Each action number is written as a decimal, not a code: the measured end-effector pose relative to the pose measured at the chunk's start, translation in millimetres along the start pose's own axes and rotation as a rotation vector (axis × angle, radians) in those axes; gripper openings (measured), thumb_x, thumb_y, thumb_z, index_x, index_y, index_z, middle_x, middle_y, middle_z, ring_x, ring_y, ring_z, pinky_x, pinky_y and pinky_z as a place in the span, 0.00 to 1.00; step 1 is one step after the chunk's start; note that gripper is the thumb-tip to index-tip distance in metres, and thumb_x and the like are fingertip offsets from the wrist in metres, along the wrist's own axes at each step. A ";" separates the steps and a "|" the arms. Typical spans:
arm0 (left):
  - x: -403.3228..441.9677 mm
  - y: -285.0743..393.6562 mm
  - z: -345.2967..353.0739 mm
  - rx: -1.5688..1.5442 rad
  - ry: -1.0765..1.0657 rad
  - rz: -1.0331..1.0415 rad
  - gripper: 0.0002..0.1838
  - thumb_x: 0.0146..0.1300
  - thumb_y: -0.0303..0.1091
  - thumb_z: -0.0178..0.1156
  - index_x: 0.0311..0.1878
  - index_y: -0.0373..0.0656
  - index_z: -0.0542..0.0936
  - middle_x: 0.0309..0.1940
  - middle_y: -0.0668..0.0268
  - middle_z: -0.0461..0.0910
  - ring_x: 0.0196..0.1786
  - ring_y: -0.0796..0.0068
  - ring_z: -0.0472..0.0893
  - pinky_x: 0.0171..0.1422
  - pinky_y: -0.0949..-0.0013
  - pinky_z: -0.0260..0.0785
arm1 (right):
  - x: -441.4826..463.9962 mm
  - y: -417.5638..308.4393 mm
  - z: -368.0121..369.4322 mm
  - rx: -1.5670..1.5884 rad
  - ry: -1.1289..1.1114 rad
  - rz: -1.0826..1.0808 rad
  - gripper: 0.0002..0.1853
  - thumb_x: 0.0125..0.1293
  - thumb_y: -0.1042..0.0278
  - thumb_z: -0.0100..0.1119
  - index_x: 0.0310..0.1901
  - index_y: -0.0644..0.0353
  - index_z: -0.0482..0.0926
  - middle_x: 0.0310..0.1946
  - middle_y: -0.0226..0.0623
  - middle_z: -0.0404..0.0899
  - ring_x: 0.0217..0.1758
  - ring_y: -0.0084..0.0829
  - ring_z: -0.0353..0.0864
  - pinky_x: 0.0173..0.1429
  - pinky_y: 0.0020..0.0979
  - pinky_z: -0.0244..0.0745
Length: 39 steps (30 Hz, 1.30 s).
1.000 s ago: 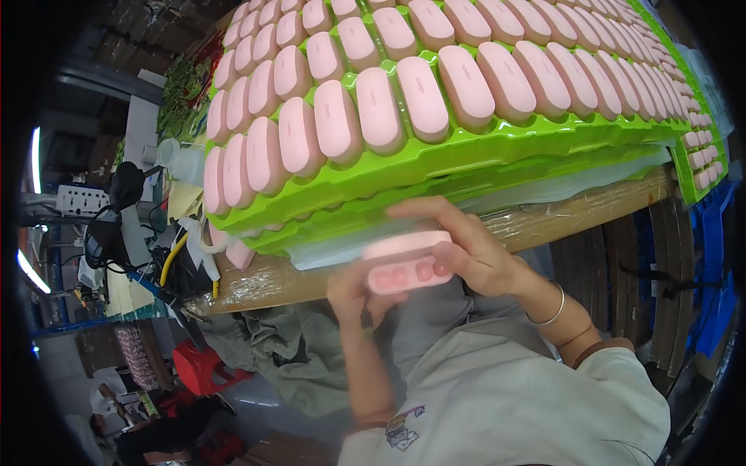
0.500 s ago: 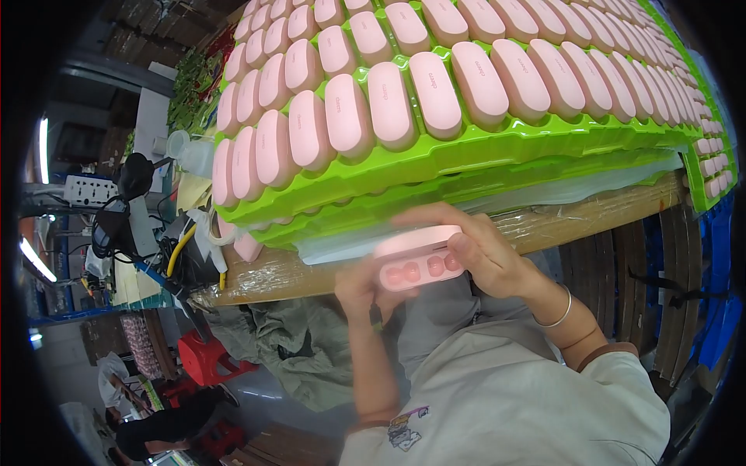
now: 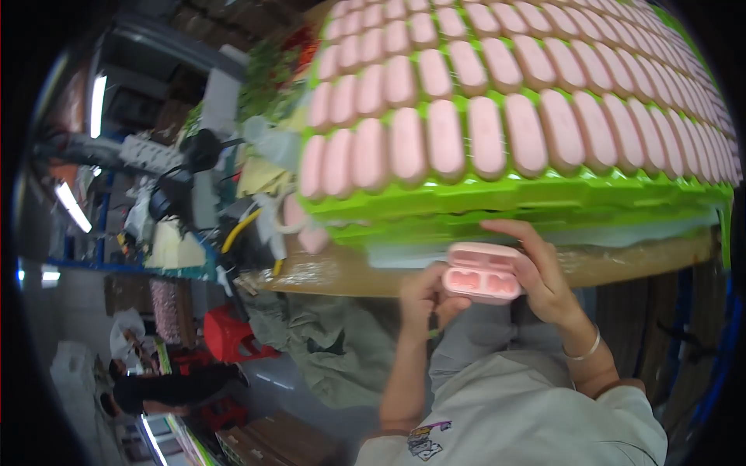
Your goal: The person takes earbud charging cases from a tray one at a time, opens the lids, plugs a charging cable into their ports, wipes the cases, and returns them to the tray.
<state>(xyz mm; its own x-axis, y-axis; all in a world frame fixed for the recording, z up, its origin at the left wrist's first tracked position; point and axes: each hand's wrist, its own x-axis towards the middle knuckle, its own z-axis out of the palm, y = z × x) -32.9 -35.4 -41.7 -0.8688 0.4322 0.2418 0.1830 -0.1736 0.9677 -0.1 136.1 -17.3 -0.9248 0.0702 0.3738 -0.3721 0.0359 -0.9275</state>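
Note:
A pink earbud case (image 3: 483,286) is held in front of my lap with its lid raised. Its inside faces me and shows moulded wells in the base. My left hand (image 3: 423,301) grips the left end, thumb below and fingers partly hidden behind the case. My right hand (image 3: 549,281) holds the right end, with its index finger stretched out past the lid. Just beyond my hands, rows of closed pink cases (image 3: 487,138) stand in a bright green tray (image 3: 435,198) at the table's edge.
Stacked trays rest on the wrapped tabletop (image 3: 350,272). Left of them are a yellow-handled tool (image 3: 241,231), cables and a power strip (image 3: 149,154). A grey-green cloth (image 3: 326,334) hangs below the edge. A red stool (image 3: 233,335) and another person (image 3: 175,392) are further left.
The camera view has shifted, so the trays and hands appear further right and lower. The case has tilted, showing more of the inside of its lid. Both hands still hold it.

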 end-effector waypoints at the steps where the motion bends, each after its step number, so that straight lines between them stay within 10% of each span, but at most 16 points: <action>1: 3.2 0.2 -1.5 0.053 -0.032 0.056 0.19 0.50 0.42 0.65 0.33 0.35 0.74 0.20 0.74 0.72 0.20 0.89 0.66 0.22 0.83 0.57 | -3.8 0.2 -1.9 0.048 -0.017 0.086 0.18 0.62 0.66 0.41 0.53 0.64 0.65 0.28 0.36 0.78 0.29 0.20 0.75 0.34 0.22 0.69; 10: 7.1 10.2 -8.1 0.173 -0.107 0.011 0.20 0.52 0.47 0.60 0.29 0.37 0.73 0.15 0.74 0.68 0.16 0.89 0.64 0.19 0.83 0.53 | -5.3 -0.8 9.4 0.163 -0.041 0.253 0.17 0.55 0.75 0.50 0.48 0.67 0.67 0.30 0.36 0.77 0.25 0.18 0.73 0.30 0.18 0.67; 15: 8.2 15.1 -8.8 0.075 -0.159 -0.008 0.13 0.51 0.38 0.61 0.32 0.38 0.73 0.15 0.75 0.69 0.15 0.91 0.61 0.17 0.83 0.50 | -7.5 -5.1 2.8 0.081 -0.193 0.321 0.18 0.58 0.75 0.44 0.51 0.67 0.64 0.46 0.40 0.67 0.47 0.26 0.67 0.51 0.26 0.62; 21: 8.9 11.1 -11.8 0.047 -0.212 0.010 0.16 0.55 0.43 0.58 0.32 0.37 0.73 0.16 0.73 0.71 0.15 0.90 0.62 0.18 0.83 0.51 | -10.2 -1.9 -1.7 0.118 -0.273 0.367 0.20 0.59 0.78 0.41 0.55 0.67 0.59 0.52 0.42 0.62 0.50 0.28 0.65 0.56 0.27 0.59; 31: 13.9 18.1 -12.7 -0.066 -0.273 -0.092 0.21 0.59 0.48 0.53 0.37 0.34 0.73 0.24 0.68 0.75 0.27 0.85 0.72 0.30 0.79 0.64 | -12.9 -1.7 -3.8 0.273 -0.323 0.336 0.29 0.53 0.76 0.46 0.59 0.65 0.53 0.56 0.38 0.55 0.51 0.26 0.63 0.53 0.24 0.62; 35: 12.4 14.8 -9.8 0.011 -0.228 -0.036 0.10 0.59 0.33 0.53 0.38 0.35 0.73 0.25 0.67 0.75 0.28 0.85 0.71 0.30 0.79 0.64 | -12.2 -5.0 -4.1 0.183 -0.285 0.271 0.30 0.54 0.72 0.50 0.59 0.64 0.55 0.55 0.39 0.59 0.54 0.28 0.64 0.55 0.27 0.62; 39: 7.6 4.8 -11.7 0.098 -0.142 -0.064 0.14 0.59 0.38 0.52 0.40 0.36 0.74 0.29 0.66 0.75 0.32 0.82 0.71 0.35 0.77 0.65 | -4.0 1.2 -7.6 0.167 -0.252 0.154 0.26 0.56 0.70 0.52 0.57 0.61 0.61 0.50 0.38 0.69 0.53 0.29 0.68 0.55 0.31 0.64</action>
<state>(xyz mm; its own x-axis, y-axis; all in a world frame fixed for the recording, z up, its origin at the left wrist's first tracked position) -44.1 -43.3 -36.1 -0.8077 0.5612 0.1808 0.1797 -0.0578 0.9820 3.7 143.5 -19.9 -0.9537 -0.1873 0.2354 -0.2155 -0.1208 -0.9690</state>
